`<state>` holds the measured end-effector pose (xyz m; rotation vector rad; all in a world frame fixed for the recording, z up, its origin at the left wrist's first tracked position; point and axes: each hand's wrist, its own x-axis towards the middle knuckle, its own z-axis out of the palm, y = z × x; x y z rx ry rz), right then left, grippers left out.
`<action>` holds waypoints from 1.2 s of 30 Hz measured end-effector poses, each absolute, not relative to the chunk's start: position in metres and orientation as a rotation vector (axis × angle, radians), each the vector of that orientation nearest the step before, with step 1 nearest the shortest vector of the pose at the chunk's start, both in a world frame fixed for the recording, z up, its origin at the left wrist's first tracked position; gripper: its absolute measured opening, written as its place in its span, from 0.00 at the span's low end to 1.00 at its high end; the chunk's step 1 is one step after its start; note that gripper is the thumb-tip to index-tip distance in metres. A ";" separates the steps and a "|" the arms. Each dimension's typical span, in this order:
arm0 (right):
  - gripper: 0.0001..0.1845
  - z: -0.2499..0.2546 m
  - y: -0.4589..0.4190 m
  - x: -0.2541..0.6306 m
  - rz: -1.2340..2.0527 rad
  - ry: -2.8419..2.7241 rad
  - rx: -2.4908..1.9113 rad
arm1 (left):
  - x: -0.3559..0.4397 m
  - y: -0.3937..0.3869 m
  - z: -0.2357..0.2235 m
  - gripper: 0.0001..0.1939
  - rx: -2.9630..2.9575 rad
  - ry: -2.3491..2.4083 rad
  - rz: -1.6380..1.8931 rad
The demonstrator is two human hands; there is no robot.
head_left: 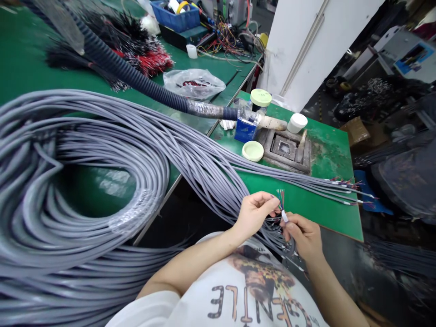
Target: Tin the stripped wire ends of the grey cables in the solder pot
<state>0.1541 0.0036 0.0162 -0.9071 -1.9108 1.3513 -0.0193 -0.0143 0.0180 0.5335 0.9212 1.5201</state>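
Between my hands stands the end of a grey cable (284, 217), with a white band round it and thin coloured wires (281, 196) fanning upward. My right hand (304, 234) is closed on the cable just below the band. The fingers of my left hand (257, 211) are pinched together at the coloured wires, from the left side. More grey cable ends hang below my hands, partly hidden by them. A bundle of grey cables (204, 159) runs from the large coil (150, 181) at left; several ends lie on the green board (340, 222) with stripped wires showing.
A solder pot (286, 147) sits on the board under a ribbed hose's nozzle (272, 122). Around it are a white jar (297, 123), a pale green lid (252, 151) and a blue box (245, 129). Black and red wires (150, 61) and a plastic bag (194, 84) lie behind.
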 end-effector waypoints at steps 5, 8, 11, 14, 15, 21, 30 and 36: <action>0.09 0.014 0.005 0.154 1.395 -1.879 -0.942 | -0.023 -0.019 0.016 0.06 0.871 1.096 1.748; 0.10 0.014 0.005 0.154 1.392 -1.886 -0.941 | -0.027 -0.021 0.013 0.01 1.245 1.057 1.871; 0.10 0.015 0.005 0.154 1.393 -1.888 -0.929 | -0.028 -0.020 0.006 0.03 1.062 0.989 1.845; 0.09 0.016 0.005 0.152 1.406 -1.888 -0.921 | -0.026 -0.015 -0.002 0.09 0.652 0.920 1.690; 0.09 0.017 0.005 0.151 1.408 -1.891 -0.914 | -0.025 -0.013 -0.003 0.10 0.568 0.896 1.634; 0.09 0.022 0.004 0.145 1.404 -1.918 -0.904 | -0.027 -0.008 0.001 0.13 0.436 0.787 1.522; 0.12 0.023 0.005 0.144 1.373 -1.981 -0.972 | -0.028 -0.008 0.005 0.14 0.367 0.810 1.444; 0.14 0.027 0.004 0.141 1.325 -2.023 -0.983 | -0.029 -0.009 0.009 0.14 0.320 0.784 1.437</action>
